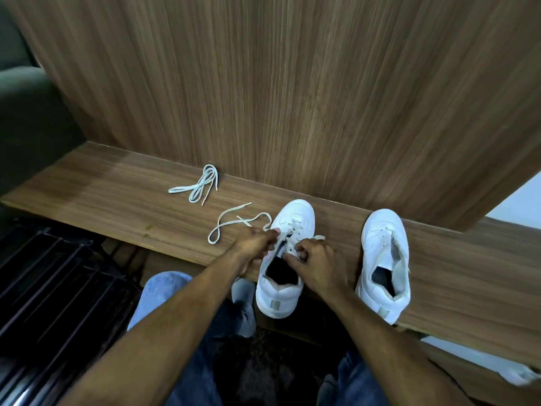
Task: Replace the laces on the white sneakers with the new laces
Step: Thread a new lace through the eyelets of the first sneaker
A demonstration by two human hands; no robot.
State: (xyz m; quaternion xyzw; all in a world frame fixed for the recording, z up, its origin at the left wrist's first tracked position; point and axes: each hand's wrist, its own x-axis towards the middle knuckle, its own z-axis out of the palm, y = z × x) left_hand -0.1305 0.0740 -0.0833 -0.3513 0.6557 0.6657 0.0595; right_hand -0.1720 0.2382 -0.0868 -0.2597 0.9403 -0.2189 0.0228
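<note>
Two white sneakers stand on a wooden tabletop [439,259] that runs along a wood-grain wall panel [292,83]. The left sneaker [285,259] lies with its long axis running away from the person, toe toward the panel and tilted slightly right, and its heel hangs over the near edge of the tabletop. The right sneaker [383,259] stands well apart to its right, roughly parallel, toe also toward the panel, with its tongue pulled open and no lace visible in its eyelets.

Both hands work at the lacing area of the left sneaker. The left hand [254,243] has a closed grip, with fingers curled and pinching a lace [231,222] at the shoe's left eyelet row. That lace trails off to the left across the tabletop in a loose loop, with one tip pointing up and right toward the panel. The right hand [313,257] also has its fingers curled in, pressed against the shoe's right eyelet row; a short pale lace end [319,237] shows just above its knuckles, though whether the fingers actually pinch it cannot be told.

A second lace [199,186] lies bundled in folded loops farther left and nearer the panel, apart from everything else. Blue jeans [164,291] show below the forearms.
</note>
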